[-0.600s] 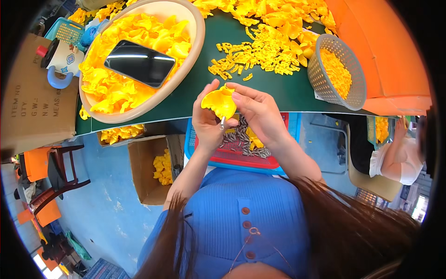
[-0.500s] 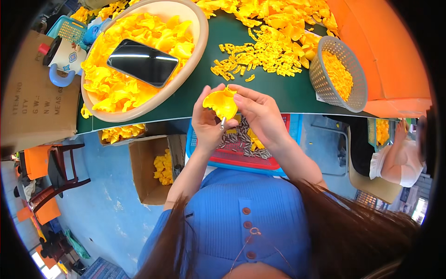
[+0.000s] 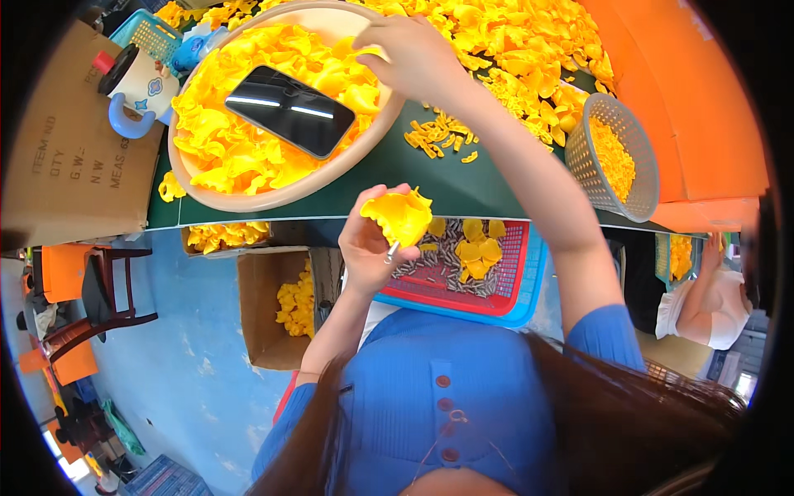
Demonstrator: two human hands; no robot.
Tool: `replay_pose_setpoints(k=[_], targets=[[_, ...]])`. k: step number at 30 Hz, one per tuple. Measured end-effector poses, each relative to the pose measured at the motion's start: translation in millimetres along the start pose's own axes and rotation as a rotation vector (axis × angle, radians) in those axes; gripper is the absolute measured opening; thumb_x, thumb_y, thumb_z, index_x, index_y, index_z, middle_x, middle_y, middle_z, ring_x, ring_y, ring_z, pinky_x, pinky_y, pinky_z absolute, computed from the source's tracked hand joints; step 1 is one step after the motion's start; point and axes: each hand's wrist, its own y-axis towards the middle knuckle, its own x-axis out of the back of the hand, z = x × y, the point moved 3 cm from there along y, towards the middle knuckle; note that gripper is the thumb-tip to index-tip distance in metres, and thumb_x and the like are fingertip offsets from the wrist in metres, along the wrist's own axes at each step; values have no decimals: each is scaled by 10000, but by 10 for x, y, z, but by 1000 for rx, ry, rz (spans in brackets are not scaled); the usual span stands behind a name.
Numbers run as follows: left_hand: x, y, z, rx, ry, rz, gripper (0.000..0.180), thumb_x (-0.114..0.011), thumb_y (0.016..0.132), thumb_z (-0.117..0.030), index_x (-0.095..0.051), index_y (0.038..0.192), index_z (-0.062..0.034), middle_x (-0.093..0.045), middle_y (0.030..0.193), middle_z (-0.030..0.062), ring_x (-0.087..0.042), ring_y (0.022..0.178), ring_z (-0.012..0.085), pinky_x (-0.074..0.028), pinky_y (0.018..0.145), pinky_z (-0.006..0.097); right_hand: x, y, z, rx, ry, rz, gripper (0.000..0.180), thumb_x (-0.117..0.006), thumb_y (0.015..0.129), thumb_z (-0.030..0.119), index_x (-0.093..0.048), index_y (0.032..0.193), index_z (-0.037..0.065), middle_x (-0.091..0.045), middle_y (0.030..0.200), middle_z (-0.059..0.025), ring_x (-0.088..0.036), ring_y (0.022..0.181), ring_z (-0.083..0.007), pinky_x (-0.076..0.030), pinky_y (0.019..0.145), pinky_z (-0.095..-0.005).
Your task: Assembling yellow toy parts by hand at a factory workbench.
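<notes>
Your left hand [image 3: 361, 250] has its grip clamped on one shell [image 3: 399, 217], a pin [image 3: 392, 252] at its lower end, before the counter [image 3: 451, 186], while your right hand [image 3: 416, 59], its grip hard to tell, hangs at the basin [image 3: 248, 201], with many loose shells [image 3: 211, 124] and loose pins [image 3: 451, 269] left.

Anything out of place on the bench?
Yes: a black phone lies on the yellow parts in the beige basin, odd among workpieces. A stray yellow piece sits outside its rim. No damage visible.
</notes>
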Motion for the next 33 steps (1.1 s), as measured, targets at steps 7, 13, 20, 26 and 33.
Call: replay_pose_setpoints(k=[7, 13, 20, 26, 33], targets=[[141, -91, -264, -35, 68, -44, 835, -842, 616, -237, -392, 1286, -24, -526, 1199, 168, -516, 1106, 224, -448, 921, 341, -726, 581, -332, 99, -500, 596, 208, -620, 730, 67, -638, 937, 70, -646, 839, -83, -602, 887, -256, -437, 831, -371], [185, -37, -234, -9, -6, -38, 814, -830, 633, -184, -387, 1294, -19, -515, 1209, 165, -509, 1128, 231, -444, 936, 358, -399, 764, -434, 133, -197, 772, 256, -579, 782, 93, -605, 1037, 89, -630, 810, -78, -604, 732, -193, -464, 674, -295], [41, 46, -82, 110, -58, 35, 834, -824, 644, -190, -360, 1314, -17, -504, 1234, 173, -514, 1120, 221, -438, 940, 344, 124, 273, -618, -298, 598, 182, 275, -535, 840, 152, -604, 1071, 18, -629, 968, -192, -608, 886, -295, -474, 770, -342], [101, 45, 2, 159, -22, -35, 835, -819, 651, -230, -361, 1307, 10, -499, 1225, 157, -503, 1140, 227, -427, 954, 344, 710, -1237, -358, -765, 898, 218, 224, -542, 865, 108, -535, 1073, 22, -554, 755, -3, -511, 682, -74, -413, 643, -208], [-267, 219, 236, 269, -102, 78, 810, -809, 649, -135, -359, 1306, 17, -504, 1223, 162, -493, 1158, 235, -435, 954, 365, 569, -2305, -619, -998, 761, 514, 192, -501, 915, 202, -591, 1002, 57, -570, 848, 33, -476, 695, -30, -378, 596, -169]])
